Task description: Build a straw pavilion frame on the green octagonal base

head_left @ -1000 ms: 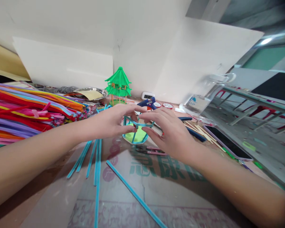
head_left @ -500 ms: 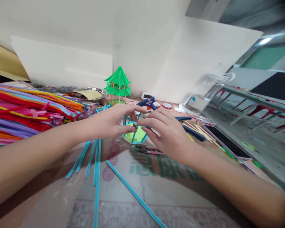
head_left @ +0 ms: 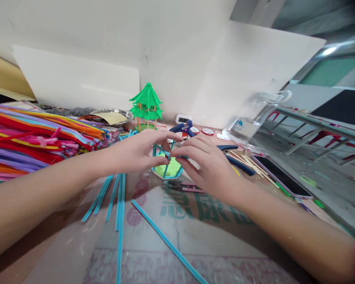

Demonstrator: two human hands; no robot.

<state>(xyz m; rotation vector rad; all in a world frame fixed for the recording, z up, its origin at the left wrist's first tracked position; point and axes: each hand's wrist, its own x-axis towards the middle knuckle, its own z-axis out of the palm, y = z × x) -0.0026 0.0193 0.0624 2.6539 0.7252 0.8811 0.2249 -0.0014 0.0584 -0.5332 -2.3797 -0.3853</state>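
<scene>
A small frame of blue pipe cleaners on a pale green base stands in the middle of the table, partly hidden by my fingers. From the left, my left hand pinches a blue pipe cleaner at the top of that frame. Opposite it, my right hand has thumb and fingertips closed on the same top piece, close to the left fingertips. Pink-handled thread snips lie just below the base. Loose blue pipe cleaners lie on the plastic-covered tabletop nearer to me.
A green-roofed model pavilion stands behind, beside a blue glue gun. Bundled coloured pipe cleaners fill the left. Toward the right are wooden sticks, a phone, blue-handled pliers and a clear water jug.
Almost nothing differs. Both hands keep their hold at the top of the blue frame, and the whole view has shifted very slightly.
</scene>
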